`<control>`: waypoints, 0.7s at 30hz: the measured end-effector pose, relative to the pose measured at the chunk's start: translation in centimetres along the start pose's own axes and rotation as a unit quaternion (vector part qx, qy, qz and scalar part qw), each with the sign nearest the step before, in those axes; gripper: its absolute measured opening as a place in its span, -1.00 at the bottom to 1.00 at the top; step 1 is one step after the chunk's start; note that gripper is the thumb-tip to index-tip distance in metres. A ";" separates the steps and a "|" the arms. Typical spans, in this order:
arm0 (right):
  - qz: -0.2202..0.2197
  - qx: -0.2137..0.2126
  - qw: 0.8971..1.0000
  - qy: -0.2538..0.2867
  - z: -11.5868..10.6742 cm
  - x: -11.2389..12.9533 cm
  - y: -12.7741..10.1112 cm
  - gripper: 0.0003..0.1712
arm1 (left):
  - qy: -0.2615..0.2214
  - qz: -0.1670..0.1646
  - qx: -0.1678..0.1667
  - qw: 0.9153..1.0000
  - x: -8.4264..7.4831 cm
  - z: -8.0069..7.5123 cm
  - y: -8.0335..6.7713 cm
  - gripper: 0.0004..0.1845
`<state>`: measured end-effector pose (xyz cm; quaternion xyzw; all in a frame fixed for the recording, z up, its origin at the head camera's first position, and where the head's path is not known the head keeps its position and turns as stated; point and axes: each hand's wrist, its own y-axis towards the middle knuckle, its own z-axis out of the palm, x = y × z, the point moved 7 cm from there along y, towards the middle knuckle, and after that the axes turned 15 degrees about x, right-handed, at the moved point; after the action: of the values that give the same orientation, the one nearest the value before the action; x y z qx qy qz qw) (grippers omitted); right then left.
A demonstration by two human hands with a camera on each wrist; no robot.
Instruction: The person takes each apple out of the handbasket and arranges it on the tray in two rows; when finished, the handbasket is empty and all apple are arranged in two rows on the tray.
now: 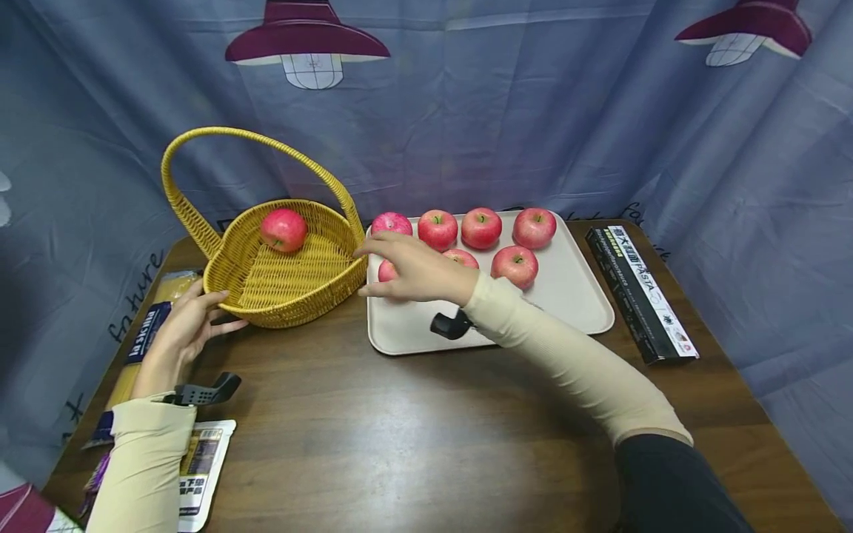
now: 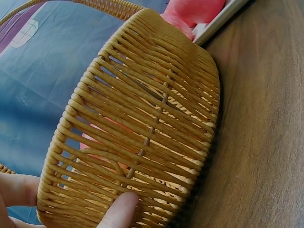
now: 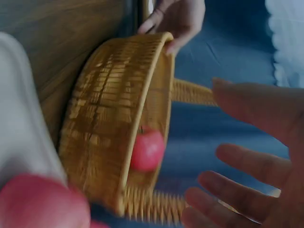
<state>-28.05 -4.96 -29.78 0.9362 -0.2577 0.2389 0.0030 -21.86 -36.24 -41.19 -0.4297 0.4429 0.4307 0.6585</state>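
A yellow wicker basket [image 1: 293, 314] with a tall handle stands at the left of the wooden table, with one red apple [image 1: 283, 229] inside. My left hand [image 1: 193, 322] holds its near-left rim, and the thumb [image 2: 118, 211] presses on the outer wall [image 2: 142, 118]. A beige tray [image 1: 566, 303] to the right carries several red apples. My right hand [image 1: 400, 270] hovers over the tray's left apple [image 1: 385, 272] with its fingers [image 3: 247, 171] spread and nothing in them. In the right wrist view that apple [image 3: 38, 202] is just below the palm, with the basket [image 3: 109, 118] beyond.
A long black pasta box [image 1: 640, 292] lies right of the tray. A spaghetti packet [image 1: 153, 326] and another printed packet [image 1: 203, 459] lie at the table's left edge. A blue curtain hangs close behind the table.
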 end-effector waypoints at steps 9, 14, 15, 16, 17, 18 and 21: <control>0.020 0.043 0.999 -0.026 0.3 2.7 12.2 -0.32 | 0.050 -0.022 -0.018 0.998 0.0 0.2 0.4 -0.21; 0.056 0.055 0.997 -0.018 0.7 2.3 17.2 -0.24 | 0.059 -0.028 -0.024 0.998 0.0 -0.1 0.4 -0.22; 0.065 0.054 0.996 -0.013 0.8 2.1 18.0 -0.21 | 0.059 -0.029 -0.027 0.997 0.0 -0.3 0.4 -0.22; 0.075 0.051 0.996 -0.009 1.0 1.9 18.7 -0.19 | 0.061 -0.030 -0.030 0.997 0.1 -0.4 0.3 -0.23; 0.085 0.048 0.995 -0.007 1.2 1.7 19.3 -0.19 | 0.062 -0.033 -0.033 0.997 0.1 -0.5 0.3 -0.23; 0.097 0.048 0.994 0.002 1.4 1.5 19.8 -0.17 | 0.063 -0.033 -0.035 0.997 0.1 -0.6 0.3 -0.23; 0.141 0.053 0.989 0.009 2.1 0.6 20.8 -0.13 | 0.071 -0.035 -0.039 0.996 0.3 -0.7 0.4 -0.24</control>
<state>-36.73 -23.59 -33.77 0.8873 -0.3743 0.2582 -0.0777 -22.33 -36.73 -41.67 -0.4997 0.4559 0.3933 0.6227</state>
